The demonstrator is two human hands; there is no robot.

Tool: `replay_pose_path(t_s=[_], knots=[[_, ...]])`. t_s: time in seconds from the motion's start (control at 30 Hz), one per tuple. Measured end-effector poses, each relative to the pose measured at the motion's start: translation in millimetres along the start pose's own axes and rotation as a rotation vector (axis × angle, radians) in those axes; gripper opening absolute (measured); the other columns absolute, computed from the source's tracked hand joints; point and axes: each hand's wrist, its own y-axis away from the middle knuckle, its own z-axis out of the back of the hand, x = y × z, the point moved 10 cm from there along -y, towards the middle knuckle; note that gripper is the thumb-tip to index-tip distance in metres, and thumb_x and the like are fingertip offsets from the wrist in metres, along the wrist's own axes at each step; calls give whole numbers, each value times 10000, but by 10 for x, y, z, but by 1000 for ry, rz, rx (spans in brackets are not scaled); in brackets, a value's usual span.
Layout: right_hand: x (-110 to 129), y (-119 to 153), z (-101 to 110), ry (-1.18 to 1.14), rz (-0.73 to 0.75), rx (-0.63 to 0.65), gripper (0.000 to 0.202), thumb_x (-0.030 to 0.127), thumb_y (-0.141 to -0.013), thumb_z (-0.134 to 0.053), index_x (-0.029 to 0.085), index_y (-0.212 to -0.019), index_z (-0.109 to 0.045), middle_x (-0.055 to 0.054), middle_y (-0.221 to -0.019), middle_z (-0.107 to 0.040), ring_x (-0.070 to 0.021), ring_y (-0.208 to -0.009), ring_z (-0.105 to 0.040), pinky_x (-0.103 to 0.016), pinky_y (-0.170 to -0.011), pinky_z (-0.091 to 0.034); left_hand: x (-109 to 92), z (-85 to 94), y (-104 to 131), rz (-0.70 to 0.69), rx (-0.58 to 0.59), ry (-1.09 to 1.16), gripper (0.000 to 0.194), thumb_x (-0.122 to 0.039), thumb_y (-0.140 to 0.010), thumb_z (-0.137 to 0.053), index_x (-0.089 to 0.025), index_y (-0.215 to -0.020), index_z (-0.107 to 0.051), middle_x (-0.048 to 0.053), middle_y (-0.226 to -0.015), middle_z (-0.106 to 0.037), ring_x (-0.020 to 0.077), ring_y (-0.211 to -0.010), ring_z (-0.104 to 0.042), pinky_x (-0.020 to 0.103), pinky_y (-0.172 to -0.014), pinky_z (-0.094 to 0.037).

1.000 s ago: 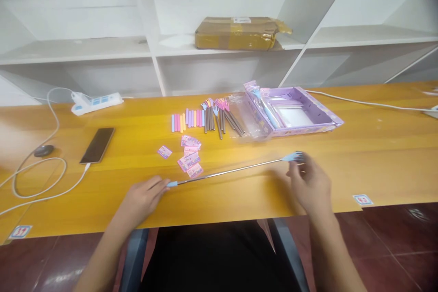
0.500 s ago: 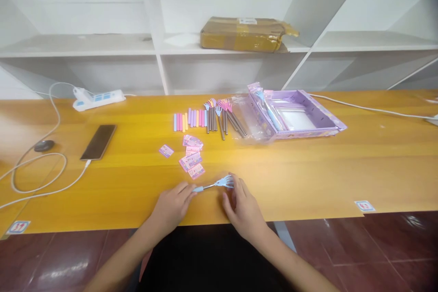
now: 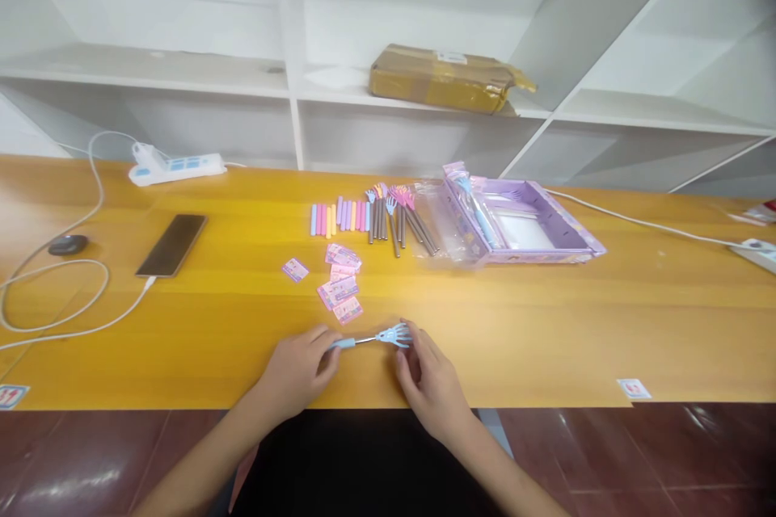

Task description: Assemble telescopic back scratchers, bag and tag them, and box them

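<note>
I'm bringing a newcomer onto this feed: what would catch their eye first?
Probably the light-blue hand-shaped tool near the table's front edge, held at one end by the left hand, with the right hand at the other. Next might come the purple tray farther back on the right, then the taped brown box on the white shelf behind.

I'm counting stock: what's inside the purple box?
The purple box has a bagged blue scratcher at its left side and a flat whitish area inside. What lies beneath these is covered.
</note>
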Motion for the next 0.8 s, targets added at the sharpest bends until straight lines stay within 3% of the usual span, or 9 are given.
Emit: replay_pose_path(t_s=[0.23,0.37,0.43,0.5,0.6,0.7,0.8], knots=[[47,-17,-21,109,39,20,466,236,-1135,-506,164,-1596,-515,-162,-1208,-779,-278,-1023,-816,-406,-862,-696,45,-55,-24,19,31,11,258,-228,-1106,-492,-217,-1136,-748,38,-979,-762,193,-790,-717,307,-720,-471],[-80,-204,101,196,3,192,385,309,-1160,-456,175,-1462,-654,-138,-1200,-808,-286,-984,-825,-415,-832,-678,67,-76,-20,42,37,35,264,-254,-1121,-485,-223,-1150,-745,37,-980,-758,194,-806,-721,307,-724,-471],[-243,-443,240,172,-30,275,385,307,-1182,-391,231,-1320,-742,-98,-1266,-820,-262,-1098,-821,-388,-938,-654,74,-85,-13,50,47,63,267,-270,-1130,-480,-227,-1160,-742,31,-981,-751,185,-798,-719,301,-718,-472],[-517,-788,466,312,-101,260,401,313,-1174,-382,217,-1281,-757,-109,-1240,-821,-265,-1021,-824,-377,-872,-636,79,-84,-6,52,54,83,274,-275,-1135,-471,-230,-1161,-740,27,-980,-745,177,-790,-718,296,-716,-474],[-972,-1341,761,631,-223,188,422,333,-1172,-394,147,-1380,-711,-191,-1358,-760,-315,-1104,-804,-394,-901,-603,88,-72,-1,55,60,90,281,-270,-1133,-469,-233,-1168,-745,29,-976,-744,180,-800,-725,295,-727,-482],[-1391,-1719,812,847,-359,243,497,391,-1177,-406,122,-1560,-573,-227,-1474,-706,-345,-1158,-796,-405,-903,-591,90,-70,3,56,67,100,285,-272,-1133,-474,-233,-1188,-751,30,-978,-743,182,-797,-726,298,-726,-489],[-1641,-1888,773,893,-428,291,470,391,-1137,-495,82,-1470,-614,-256,-1314,-766,-372,-1110,-808,-420,-892,-586,92,-64,11,56,60,107,281,-279,-1139,-475,-237,-1204,-745,26,-977,-740,183,-808,-729,299,-736,-504]])
